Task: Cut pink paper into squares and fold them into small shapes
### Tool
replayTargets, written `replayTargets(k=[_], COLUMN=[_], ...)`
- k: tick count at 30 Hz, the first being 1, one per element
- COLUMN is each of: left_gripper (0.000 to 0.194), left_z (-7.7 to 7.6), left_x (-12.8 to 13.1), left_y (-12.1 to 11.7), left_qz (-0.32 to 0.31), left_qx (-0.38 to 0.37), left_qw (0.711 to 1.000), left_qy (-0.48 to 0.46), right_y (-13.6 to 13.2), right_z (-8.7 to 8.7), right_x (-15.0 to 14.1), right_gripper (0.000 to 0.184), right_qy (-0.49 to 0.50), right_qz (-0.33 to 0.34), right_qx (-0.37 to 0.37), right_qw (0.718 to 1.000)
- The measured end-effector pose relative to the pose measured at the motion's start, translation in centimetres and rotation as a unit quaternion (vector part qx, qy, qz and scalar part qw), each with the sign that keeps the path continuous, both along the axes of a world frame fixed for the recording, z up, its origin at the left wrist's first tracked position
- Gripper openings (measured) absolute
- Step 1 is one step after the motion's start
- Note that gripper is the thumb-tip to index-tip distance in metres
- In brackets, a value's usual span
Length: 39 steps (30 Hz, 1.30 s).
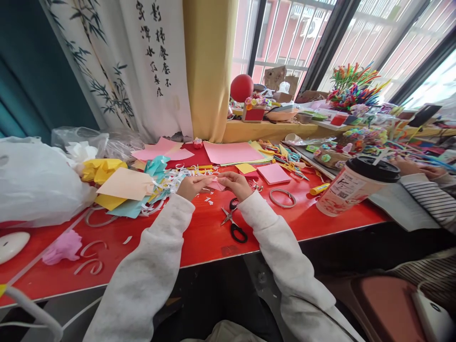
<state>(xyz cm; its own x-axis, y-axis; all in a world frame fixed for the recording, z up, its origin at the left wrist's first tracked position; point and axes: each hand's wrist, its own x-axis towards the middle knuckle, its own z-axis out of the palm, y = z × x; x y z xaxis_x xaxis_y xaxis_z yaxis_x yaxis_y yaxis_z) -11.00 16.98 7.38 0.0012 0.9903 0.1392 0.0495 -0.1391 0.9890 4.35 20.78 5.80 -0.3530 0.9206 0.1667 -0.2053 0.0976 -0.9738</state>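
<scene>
A small pink paper piece [216, 185] is held at the middle of the red table [204, 240], pinched between the fingertips of the left hand [193, 186] and right hand [238, 185]. Just nearer, black-handled scissors [231, 221] are laid with parted blades. To the right, a thin round ring [282, 206] is placed near flat, square pink sheets [273, 174]. Farther right, a paper cup [340, 192] is capped by a glossy black lid [374, 168]; its contents are hidden. To the left, curly paper strips [174, 178] are heaped near crumpled yellow paper [103, 169]; beyond, a white plastic bag [42, 185] is bulged, its contents indistinct. On the far sill, flowers [255, 100] are held in a red-fronted box [253, 115].
</scene>
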Motion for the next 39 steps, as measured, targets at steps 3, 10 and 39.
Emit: replayTargets(k=[3,10,39], left_gripper=[0.034,0.033,0.029], left_z=[-0.1,-0.8,-1.8], left_x=[-0.2,-0.2,-0.7], left_y=[0.2,0.7,1.3], left_qz=[-0.009,-0.003,0.046], left_qx=[-0.031,-0.024,0.066], left_qw=[0.999,1.0,0.98], left_qy=[0.002,0.014,0.184], right_y=[0.0,0.1,-0.4], right_z=[-0.1,-0.4,-0.4], right_x=[0.0,-0.2,0.2], right_gripper=[0.03,0.028,0.039], right_qy=[-0.022,-0.082,-0.279], right_qz=[-0.008,-0.035,0.142], right_qx=[0.026,0.068,0.107], right_qw=[0.999,0.994,0.944])
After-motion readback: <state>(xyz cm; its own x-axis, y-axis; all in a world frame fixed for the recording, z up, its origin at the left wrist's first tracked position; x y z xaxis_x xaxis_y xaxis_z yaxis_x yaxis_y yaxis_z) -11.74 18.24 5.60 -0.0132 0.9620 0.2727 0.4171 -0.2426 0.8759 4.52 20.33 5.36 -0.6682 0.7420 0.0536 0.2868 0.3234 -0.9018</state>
